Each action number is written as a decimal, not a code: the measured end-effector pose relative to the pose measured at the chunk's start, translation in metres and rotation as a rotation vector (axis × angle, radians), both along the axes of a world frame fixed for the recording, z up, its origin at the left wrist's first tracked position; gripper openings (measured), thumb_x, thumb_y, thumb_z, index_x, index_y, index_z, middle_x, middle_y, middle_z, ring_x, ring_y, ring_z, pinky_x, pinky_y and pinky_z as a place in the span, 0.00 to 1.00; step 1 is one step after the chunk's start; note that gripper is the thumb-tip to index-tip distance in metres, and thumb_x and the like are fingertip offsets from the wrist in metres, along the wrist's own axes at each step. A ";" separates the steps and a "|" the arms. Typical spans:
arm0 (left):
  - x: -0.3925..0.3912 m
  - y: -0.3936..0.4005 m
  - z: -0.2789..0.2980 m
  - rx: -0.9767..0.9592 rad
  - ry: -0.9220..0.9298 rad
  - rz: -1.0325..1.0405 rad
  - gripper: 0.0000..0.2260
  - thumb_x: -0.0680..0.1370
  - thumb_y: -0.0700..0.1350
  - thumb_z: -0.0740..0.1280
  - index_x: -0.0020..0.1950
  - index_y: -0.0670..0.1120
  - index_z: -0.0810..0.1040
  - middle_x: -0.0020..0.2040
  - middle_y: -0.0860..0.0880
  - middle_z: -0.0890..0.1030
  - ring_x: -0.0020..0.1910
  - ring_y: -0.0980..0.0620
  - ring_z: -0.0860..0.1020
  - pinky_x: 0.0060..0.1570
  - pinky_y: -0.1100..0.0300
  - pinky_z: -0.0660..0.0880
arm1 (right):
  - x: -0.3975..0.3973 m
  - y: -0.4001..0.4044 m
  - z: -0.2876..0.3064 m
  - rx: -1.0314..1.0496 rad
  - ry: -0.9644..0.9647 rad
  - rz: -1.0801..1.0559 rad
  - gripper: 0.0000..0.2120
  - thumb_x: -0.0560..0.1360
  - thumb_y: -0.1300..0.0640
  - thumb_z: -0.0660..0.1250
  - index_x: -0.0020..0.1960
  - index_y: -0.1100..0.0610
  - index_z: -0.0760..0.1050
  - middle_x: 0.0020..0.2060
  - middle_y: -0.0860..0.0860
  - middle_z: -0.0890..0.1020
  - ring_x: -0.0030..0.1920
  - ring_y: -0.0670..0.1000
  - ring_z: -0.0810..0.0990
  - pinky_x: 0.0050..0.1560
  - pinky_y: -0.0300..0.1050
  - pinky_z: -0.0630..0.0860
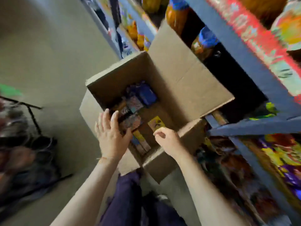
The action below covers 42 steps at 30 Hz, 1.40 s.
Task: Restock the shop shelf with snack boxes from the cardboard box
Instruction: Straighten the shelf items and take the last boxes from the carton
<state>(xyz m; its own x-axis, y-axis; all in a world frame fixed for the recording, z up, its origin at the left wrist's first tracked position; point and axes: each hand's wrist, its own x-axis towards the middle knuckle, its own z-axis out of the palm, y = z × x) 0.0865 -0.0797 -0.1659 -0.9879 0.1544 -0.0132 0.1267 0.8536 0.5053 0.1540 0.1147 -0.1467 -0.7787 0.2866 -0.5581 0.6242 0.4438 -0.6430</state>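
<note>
An open cardboard box (123,79) stands on the floor against the blue shop shelf (247,128). Inside lie several snack boxes: a blue one (147,95), dark patterned ones (130,123) and a yellow one (155,123). My left hand (111,136) reaches in at the box's left side with its fingers straight, its palm against a dark patterned box. My right hand (166,138) hovers over the near edge beside the yellow box, fingers loosely curled and holding nothing. The frame is blurred by motion.
The shelf on the right holds bright snack packs (280,159) and orange bottles (177,15). A tall box flap (182,66) leans toward the shelf. A dark wire rack (32,115) stands at the left. Bare floor (48,54) lies beyond it. My purple trousers (128,198) are below.
</note>
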 end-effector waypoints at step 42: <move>0.045 0.116 0.204 0.861 -0.684 -0.255 0.15 0.73 0.59 0.72 0.53 0.51 0.84 0.51 0.45 0.86 0.53 0.42 0.84 0.57 0.39 0.78 | 0.055 0.087 0.206 -0.395 0.607 -0.492 0.14 0.68 0.55 0.68 0.53 0.51 0.77 0.40 0.50 0.81 0.38 0.48 0.80 0.38 0.40 0.75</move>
